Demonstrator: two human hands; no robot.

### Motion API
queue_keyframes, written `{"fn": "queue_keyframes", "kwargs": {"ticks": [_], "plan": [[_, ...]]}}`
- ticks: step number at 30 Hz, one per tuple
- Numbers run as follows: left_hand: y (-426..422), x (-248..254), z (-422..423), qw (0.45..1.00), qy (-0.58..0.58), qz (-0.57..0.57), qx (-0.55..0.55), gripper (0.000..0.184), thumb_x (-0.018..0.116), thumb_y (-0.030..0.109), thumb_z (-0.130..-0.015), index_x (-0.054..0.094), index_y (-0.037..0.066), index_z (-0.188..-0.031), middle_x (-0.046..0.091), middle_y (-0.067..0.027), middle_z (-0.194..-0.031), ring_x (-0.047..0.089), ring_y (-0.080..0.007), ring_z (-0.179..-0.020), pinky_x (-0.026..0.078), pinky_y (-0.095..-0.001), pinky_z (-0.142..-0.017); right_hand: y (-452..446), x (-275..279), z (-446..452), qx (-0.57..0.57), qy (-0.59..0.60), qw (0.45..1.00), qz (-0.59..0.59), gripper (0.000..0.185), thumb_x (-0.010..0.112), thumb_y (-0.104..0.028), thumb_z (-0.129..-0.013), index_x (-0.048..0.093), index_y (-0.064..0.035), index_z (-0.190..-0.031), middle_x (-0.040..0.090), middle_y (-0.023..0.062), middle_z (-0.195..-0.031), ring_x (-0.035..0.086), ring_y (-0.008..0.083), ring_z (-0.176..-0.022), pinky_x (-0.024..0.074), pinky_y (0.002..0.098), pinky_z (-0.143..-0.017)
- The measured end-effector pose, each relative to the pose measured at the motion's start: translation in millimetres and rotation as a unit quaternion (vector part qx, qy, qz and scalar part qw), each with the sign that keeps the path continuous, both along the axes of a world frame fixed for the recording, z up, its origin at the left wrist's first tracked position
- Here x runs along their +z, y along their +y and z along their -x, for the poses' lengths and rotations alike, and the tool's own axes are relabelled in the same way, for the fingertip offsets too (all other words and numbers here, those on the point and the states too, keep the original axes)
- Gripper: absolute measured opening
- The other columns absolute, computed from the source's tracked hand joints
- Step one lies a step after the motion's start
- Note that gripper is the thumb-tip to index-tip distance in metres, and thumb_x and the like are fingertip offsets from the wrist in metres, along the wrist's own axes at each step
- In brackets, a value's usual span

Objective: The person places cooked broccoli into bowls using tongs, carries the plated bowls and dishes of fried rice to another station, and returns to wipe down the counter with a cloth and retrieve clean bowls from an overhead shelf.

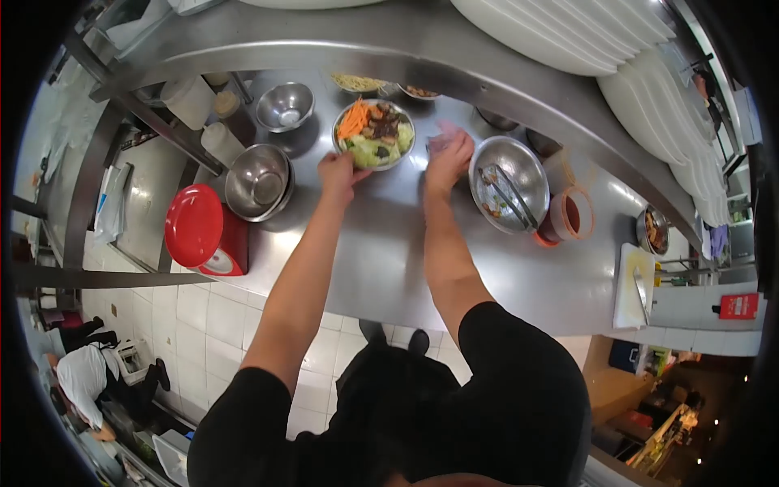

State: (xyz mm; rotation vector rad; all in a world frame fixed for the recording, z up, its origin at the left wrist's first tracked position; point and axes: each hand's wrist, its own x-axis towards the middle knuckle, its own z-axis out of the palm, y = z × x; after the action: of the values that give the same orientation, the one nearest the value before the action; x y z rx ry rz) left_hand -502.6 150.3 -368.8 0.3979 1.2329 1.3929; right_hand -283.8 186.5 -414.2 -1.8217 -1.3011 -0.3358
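A bowl of salad (385,156) with shredded carrot, lettuce and dark browned pieces stands on the steel counter. My left hand (339,174) grips its near left rim, fingers closed. To the right of the bowl, my right hand (451,159) is closed on a crumpled pinkish cloth or thin wrap (443,136); which of the two I cannot tell. Just right of that hand is a large steel mixing bowl (531,174) holding tongs (514,197) and some food scraps.
On the left are a red kitchen scale (195,227), nested steel bowls (253,170), a small steel bowl (286,106) and squeeze bottles (221,143). A container of red sauce (571,214), a cutting board with a knife (633,292) and an overhead shelf of plates (560,32) are right. Another person (85,377) bends at lower left.
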Motion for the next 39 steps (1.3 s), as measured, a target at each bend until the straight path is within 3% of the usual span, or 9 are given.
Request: {"fn": "queue_keyframes", "kwargs": {"ticks": [11, 12, 15, 19, 24, 29, 32, 37, 39], "plan": [[-52.7, 69.2, 29.8, 0.998, -0.035, -0.043, 0.021, 0.013, 0.061, -0.002, -0.085, 0.050, -0.004, -0.092, 0.063, -0.0190, -0.099, 0.070, -0.0300, -0.082, 0.066, -0.0402, -0.063, -0.8, -4.9, 38.3, 0.297, 0.054, 0.953, 0.029, 0.030, 0.046, -0.015, -0.100, 0.066, -0.0038, -0.119, 0.069, 0.0197, -0.116, 0.062, 0.0383, -0.113, 0.0425, 0.0562, -0.102], [-48.5, 67.9, 25.9, 0.998, -0.036, -0.042, 0.013, 0.013, 0.061, -0.002, -0.085, 0.050, -0.004, -0.092, 0.063, -0.0190, -0.099, 0.070, -0.0300, -0.082, 0.066, -0.0402, -0.063, -26.3, -6.6, 53.5, 0.346, -0.008, 0.868, 0.356, 0.033, 0.050, -0.014, -0.095, 0.067, -0.0069, -0.122, 0.067, 0.0205, -0.118, 0.062, 0.0389, -0.113, 0.0424, 0.0556, -0.104], [-14.7, 19.1, 14.9, 0.996, -0.047, -0.079, -0.010, 0.023, 0.060, 0.001, -0.087, 0.052, -0.007, -0.108, 0.063, -0.0191, -0.107, 0.069, -0.0327, -0.088, 0.066, -0.0400, -0.068, -172.4, -16.1, 103.4, 0.641, 0.070, 0.751, 0.141, 0.025, 0.056, -0.013, -0.091, 0.072, -0.0115, -0.110, 0.070, 0.0150, -0.107, 0.065, 0.0347, -0.099, 0.0512, 0.0452, -0.084], [-11.8, -36.9, -30.9, 0.995, -0.094, -0.031, -0.003, 0.035, 0.059, 0.009, -0.095, 0.055, 0.001, -0.129, 0.061, -0.0131, -0.127, 0.063, -0.0285, -0.110, 0.060, -0.0448, -0.085, -274.8, 0.0, 25.2, 0.775, 0.171, 0.280, 0.539, 0.026, 0.059, -0.001, -0.078, 0.070, -0.0022, -0.101, 0.068, 0.0082, -0.087, 0.063, 0.0205, -0.078, 0.0556, 0.0416, -0.070], [-74.9, -6.4, -70.6, 0.970, -0.008, 0.043, -0.241, 0.046, 0.068, 0.016, -0.095, 0.052, 0.006, -0.137, 0.062, -0.0100, -0.122, 0.064, -0.0263, -0.103, 0.061, -0.0503, -0.086, -279.5, -11.5, -242.5, 0.449, 0.092, 0.658, 0.597, 0.034, 0.062, -0.038, -0.091, 0.074, -0.0144, -0.112, 0.073, 0.0113, -0.100, 0.070, 0.0289, -0.094, 0.0532, 0.0446, -0.085], [-149.6, 224.6, -79.2, 0.714, 0.227, -0.181, -0.637, 0.040, 0.071, 0.020, -0.096, 0.065, 0.005, -0.132, 0.064, -0.0071, -0.134, 0.063, -0.0228, -0.118, 0.059, -0.0348, -0.090, -293.0, 247.0, -271.5, 0.356, -0.240, 0.733, 0.529, 0.046, 0.067, -0.036, -0.093, 0.064, -0.0078, -0.130, 0.064, 0.0171, -0.125, 0.062, 0.0345, -0.115, 0.0423, 0.0537, -0.102], [-173.9, 414.6, -52.0, 0.780, 0.320, -0.424, -0.332, 0.018, 0.069, 0.016, -0.093, 0.073, 0.000, -0.085, 0.074, -0.0141, -0.108, 0.070, -0.0220, -0.096, 0.054, -0.0367, -0.093, -272.5, 362.3, -229.2, 0.580, -0.022, 0.775, 0.249, 0.037, 0.069, -0.028, -0.093, 0.067, -0.0044, -0.121, 0.067, 0.0183, -0.115, 0.063, 0.0360, -0.106, 0.0484, 0.0458, -0.093], [-57.2, 651.6, 38.6, 0.654, 0.372, -0.552, 0.361, 0.028, 0.066, 0.023, -0.090, 0.068, -0.001, -0.104, 0.069, -0.0047, -0.090, 0.061, -0.0106, -0.077, 0.050, -0.0258, -0.067, -260.7, 557.4, -127.0, 0.622, -0.188, 0.744, -0.154, 0.017, 0.071, -0.005, -0.085, 0.072, -0.0036, -0.103, 0.071, 0.0095, -0.088, 0.066, 0.0248, -0.075, 0.0532, 0.0349, -0.074], [-24.3, 700.3, 76.9, 0.755, 0.438, -0.421, 0.246, 0.066, 0.048, 0.069, -0.094, 0.066, 0.012, -0.121, 0.064, -0.0184, -0.097, 0.060, -0.0270, -0.089, 0.046, -0.0579, -0.069, -242.6, 626.1, -70.2, 0.584, -0.156, 0.786, -0.129, 0.022, 0.066, -0.020, -0.092, 0.070, -0.0018, -0.105, 0.069, 0.0160, -0.090, 0.065, 0.0353, -0.087, 0.0506, 0.0455, -0.079]]}}
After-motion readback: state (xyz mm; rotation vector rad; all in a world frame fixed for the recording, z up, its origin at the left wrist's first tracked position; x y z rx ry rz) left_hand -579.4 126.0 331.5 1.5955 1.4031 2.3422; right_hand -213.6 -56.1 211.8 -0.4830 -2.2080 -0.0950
